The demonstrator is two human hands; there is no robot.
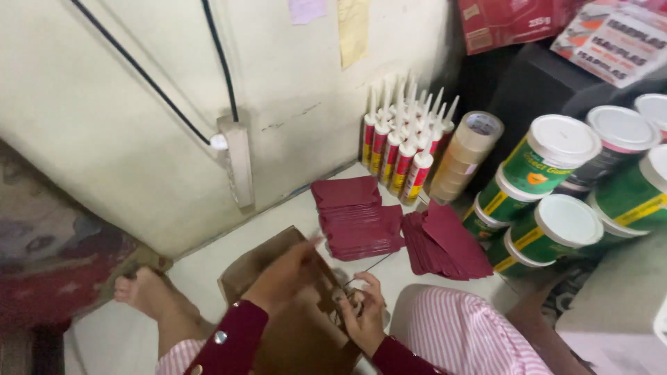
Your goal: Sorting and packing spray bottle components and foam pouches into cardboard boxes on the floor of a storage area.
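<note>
Head view: two hands on a brown paper stack, seated on the floor

Head camera looks down on a pale floor (208, 278) beside a cream wall (104, 104), where a power strip (236, 163) hangs with black cables running up from it. At the right, green tubs with white lids (556, 173) are stacked on their sides. Next to them a stack of tape rolls (462, 156) leans near a cluster of red-and-yellow sealant tubes (399, 149) with white nozzles, standing against the wall. Two piles of dark red folded sheets (358, 219) lie on the floor in front of the tubes, the right pile (448, 243) fanned out. Nearest the person, between a bare foot (142, 292) and a pink-striped knee (458, 333), rests a brown paper stack (278, 326). The left hand (288, 271), blurred, lies on top of the stack with fingers stretched toward the red sheets; whether it grips cannot be told. The right hand (365, 312) is curled shut around a small item at the stack's right edge, too hidden to identify.
</note>
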